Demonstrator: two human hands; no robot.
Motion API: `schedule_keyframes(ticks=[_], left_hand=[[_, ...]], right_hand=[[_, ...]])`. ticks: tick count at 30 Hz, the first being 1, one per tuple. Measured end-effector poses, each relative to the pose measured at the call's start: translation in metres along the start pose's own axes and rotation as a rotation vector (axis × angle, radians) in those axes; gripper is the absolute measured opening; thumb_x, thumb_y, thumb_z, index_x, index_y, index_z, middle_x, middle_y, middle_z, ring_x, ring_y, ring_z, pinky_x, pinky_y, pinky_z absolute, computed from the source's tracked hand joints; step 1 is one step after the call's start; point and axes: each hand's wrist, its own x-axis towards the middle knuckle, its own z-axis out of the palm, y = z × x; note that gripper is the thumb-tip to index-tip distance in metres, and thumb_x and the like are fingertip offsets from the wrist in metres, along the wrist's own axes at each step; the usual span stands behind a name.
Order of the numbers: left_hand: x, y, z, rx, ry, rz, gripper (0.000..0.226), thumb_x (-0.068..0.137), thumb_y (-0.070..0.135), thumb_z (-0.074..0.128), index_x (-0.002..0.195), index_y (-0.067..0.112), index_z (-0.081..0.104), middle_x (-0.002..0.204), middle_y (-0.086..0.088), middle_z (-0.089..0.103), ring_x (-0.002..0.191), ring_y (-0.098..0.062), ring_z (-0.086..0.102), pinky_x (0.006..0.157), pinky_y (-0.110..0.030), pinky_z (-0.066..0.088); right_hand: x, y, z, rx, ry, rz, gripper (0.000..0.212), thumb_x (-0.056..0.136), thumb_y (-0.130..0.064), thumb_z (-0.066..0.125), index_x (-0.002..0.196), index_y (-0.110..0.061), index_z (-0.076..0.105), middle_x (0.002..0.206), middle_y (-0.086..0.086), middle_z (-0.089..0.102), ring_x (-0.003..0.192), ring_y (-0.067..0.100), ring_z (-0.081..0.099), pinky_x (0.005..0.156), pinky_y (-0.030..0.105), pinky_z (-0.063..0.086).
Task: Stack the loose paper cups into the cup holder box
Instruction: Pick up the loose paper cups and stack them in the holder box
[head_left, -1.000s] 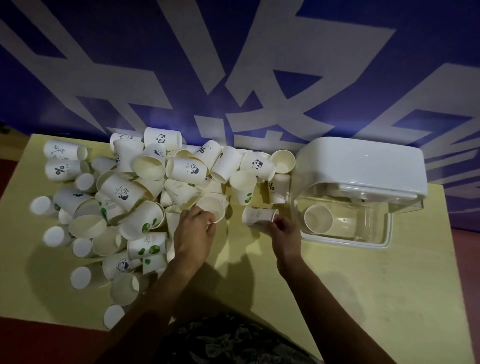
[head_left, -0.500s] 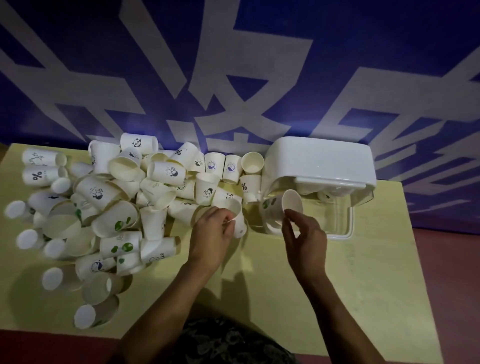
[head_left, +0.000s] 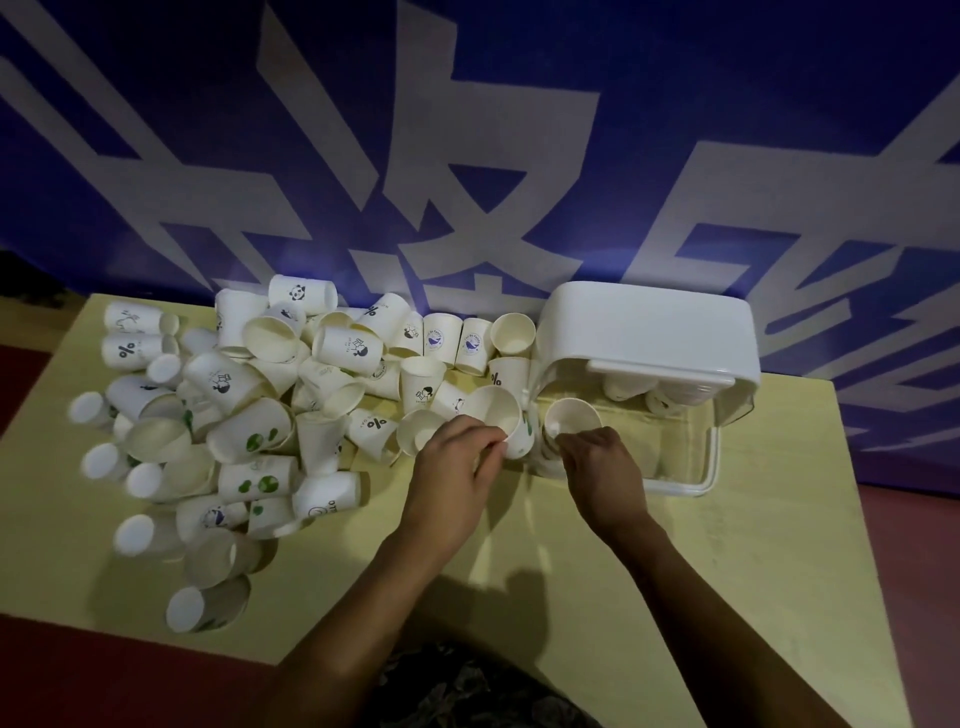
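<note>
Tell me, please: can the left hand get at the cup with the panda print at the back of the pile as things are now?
Probably not directly. The left hand already holds a paper cup, and many loose cups lie heaped between it and the panda cup, which lies on its side at the far edge by the wall.

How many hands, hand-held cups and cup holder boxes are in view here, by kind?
Hands: 2, the left hand and the right hand.
Held cups: 2, the left-hand cup and the right-hand cup, each pinched at the rim.
Cup holder box: 1.
Total: 5. The loose pile of cups is left out of this count.
</note>
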Motion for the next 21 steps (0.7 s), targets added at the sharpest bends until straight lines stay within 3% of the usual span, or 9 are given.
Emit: schedule_keyframes(ticks=[5, 12, 18, 21], left_hand=[[0.005, 0.009, 0.011, 0.031, -0.042, 0.037, 0.017, 0.09, 0.013, 0.061, 0.102, 0.012, 0.072, 0.095, 0.002, 0.064, 0.087, -0.011, 0.061, 0.081, -0.024, 0.048], [0.025, 0.023, 0.038, 0.125, -0.138, 0.178, 0.019, 0.09, 0.012, 0.063, 0.106, 0.014, 0.071, 0.098, 0.002, 0.062, 0.092, -0.013, 0.055, 0.082, -0.027, 0.048], [0.038, 0.007, 0.079, 0.224, -0.287, 0.228, 0.017, 0.09, 0.014, 0.059, 0.1, 0.013, 0.073, 0.096, 0.0, 0.063, 0.091, -0.019, 0.055, 0.079, -0.035, 0.05], [0.043, -0.003, 0.098, 0.266, -0.38, 0.165, 0.023, 0.091, 0.014, 0.057, 0.107, 0.014, 0.073, 0.104, -0.003, 0.065, 0.098, -0.023, 0.055, 0.087, -0.036, 0.048]], right_hand=[[0.0, 0.009, 0.02, 0.005, -0.04, -0.006, 0.011, 0.085, -0.016, 0.061, 0.077, -0.016, 0.069, 0.069, 0.005, 0.068, 0.072, 0.032, 0.059, 0.062, 0.034, 0.043], [-0.013, 0.025, 0.01, 0.246, 0.103, 0.084, 0.024, 0.088, -0.013, 0.062, 0.111, -0.016, 0.066, 0.108, 0.0, 0.067, 0.096, 0.024, 0.057, 0.082, 0.038, 0.047], [-0.031, 0.036, -0.002, 0.318, 0.119, 0.137, 0.018, 0.09, -0.01, 0.061, 0.106, -0.013, 0.068, 0.101, 0.002, 0.069, 0.088, 0.023, 0.06, 0.071, 0.03, 0.049], [-0.038, 0.04, -0.004, 0.327, 0.06, 0.167, 0.016, 0.091, -0.013, 0.059, 0.104, -0.015, 0.069, 0.099, 0.0, 0.07, 0.086, 0.021, 0.062, 0.067, 0.031, 0.05]])
